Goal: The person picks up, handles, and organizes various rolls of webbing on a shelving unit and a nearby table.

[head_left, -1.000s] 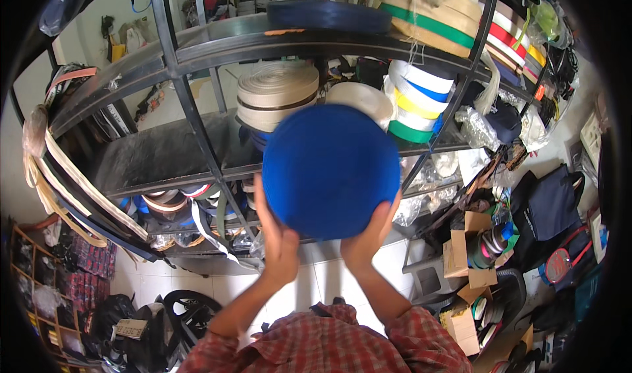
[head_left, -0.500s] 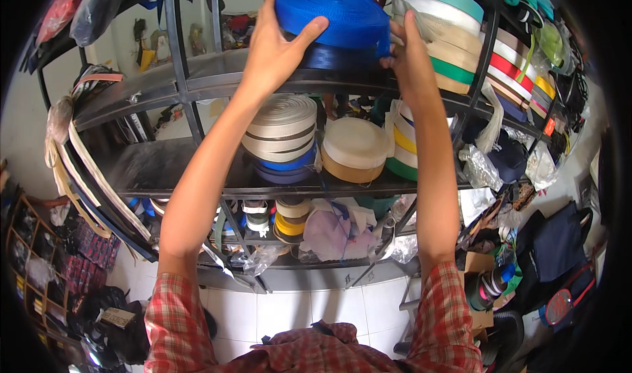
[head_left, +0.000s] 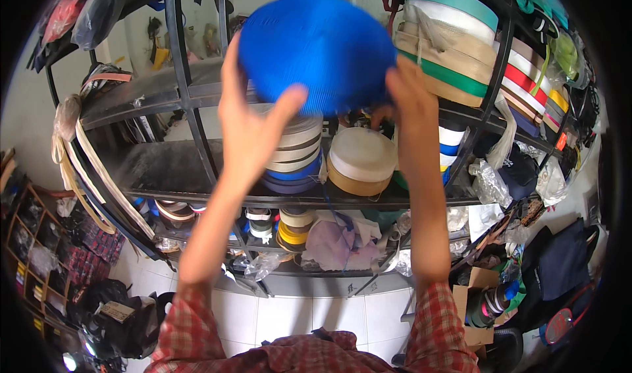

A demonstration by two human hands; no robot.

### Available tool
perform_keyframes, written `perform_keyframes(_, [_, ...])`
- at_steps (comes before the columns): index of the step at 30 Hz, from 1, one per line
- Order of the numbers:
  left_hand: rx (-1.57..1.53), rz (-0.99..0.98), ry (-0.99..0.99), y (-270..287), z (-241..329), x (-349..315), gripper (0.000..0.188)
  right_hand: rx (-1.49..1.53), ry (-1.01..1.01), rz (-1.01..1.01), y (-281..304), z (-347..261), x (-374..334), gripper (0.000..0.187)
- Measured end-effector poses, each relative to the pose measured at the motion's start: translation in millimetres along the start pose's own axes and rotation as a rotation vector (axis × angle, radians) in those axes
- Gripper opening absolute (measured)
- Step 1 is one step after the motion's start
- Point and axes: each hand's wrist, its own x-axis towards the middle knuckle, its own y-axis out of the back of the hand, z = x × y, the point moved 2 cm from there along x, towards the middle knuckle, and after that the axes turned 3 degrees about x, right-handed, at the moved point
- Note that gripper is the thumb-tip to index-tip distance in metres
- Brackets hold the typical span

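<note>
Left hand (head_left: 253, 124) and right hand (head_left: 413, 100) spread wide, clasping blue strap roll (head_left: 317, 50). Probably weighty, may uncoil; hold opposite edges.

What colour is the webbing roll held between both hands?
The webbing roll is bright blue, slightly motion-blurred; it shows in the head view, the only one.

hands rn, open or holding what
Left hand: holding the blue webbing roll by its left side.
Right hand: holding the same roll by its right side.

2 arms (head_left: 220, 221) reach forward, 2 hands (head_left: 253, 126) (head_left: 413, 100) gripping apart, left thumb (head_left: 289, 101) angled inward.
</note>
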Motion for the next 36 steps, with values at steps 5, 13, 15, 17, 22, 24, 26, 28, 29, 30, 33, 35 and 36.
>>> perform_keyframes(5, [-0.117,0.107,0.275,47,30,-119,0.117,-0.173,0.045,-0.180,-13,6,-113,0.058])
perform_keyframes(13, [-0.020,0.069,0.335,57,-43,-118,0.077,-0.063,-0.219,-0.119,-40,78,-97,0.058])
perform_keyframes(15, [0.057,0.043,0.313,57,-65,-95,0.073,-0.112,-0.149,-0.125,-45,101,-73,0.057])
perform_keyframes(17, [-0.009,0.026,0.361,46,-85,-76,0.076,-0.100,-0.195,-0.065,-45,117,-54,0.056])
perform_keyframes(22, [0.290,-0.093,0.345,44,-131,-52,0.083,-0.077,-0.266,-0.027,-42,154,-26,0.057])
perform_keyframes(24, [0.449,-0.155,0.363,47,-143,-59,0.085,-0.239,-0.194,-0.059,-42,174,-29,0.061])
perform_keyframes(26, [0.410,-0.159,0.422,45,-151,-65,0.089,-0.277,-0.195,-0.047,-45,186,-37,0.063])
perform_keyframes(28, [0.363,-0.157,0.456,41,-152,-67,0.089,-0.325,-0.193,-0.029,-45,192,-40,0.065])
perform_keyframes(29, [0.326,-0.150,0.495,39,-150,-69,0.089,-0.324,-0.213,-0.038,-47,186,-43,0.066])
perform_keyframes(30, [0.298,-0.134,0.492,39,-148,-70,0.088,-0.323,-0.232,-0.046,-45,183,-45,0.067])
perform_keyframes(33, [0.483,-0.004,0.273,42,-125,-84,0.077,-0.293,-0.204,-0.032,-32,168,-54,0.060])
perform_keyframes(35, [0.602,0.045,0.014,29,-83,-100,0.056,-0.402,-0.137,0.024,-8,158,-70,0.047])
perform_keyframes(36, [0.594,0.027,-0.077,24,-63,-109,0.049,-0.448,-0.126,0.064,7,147,-81,0.041])
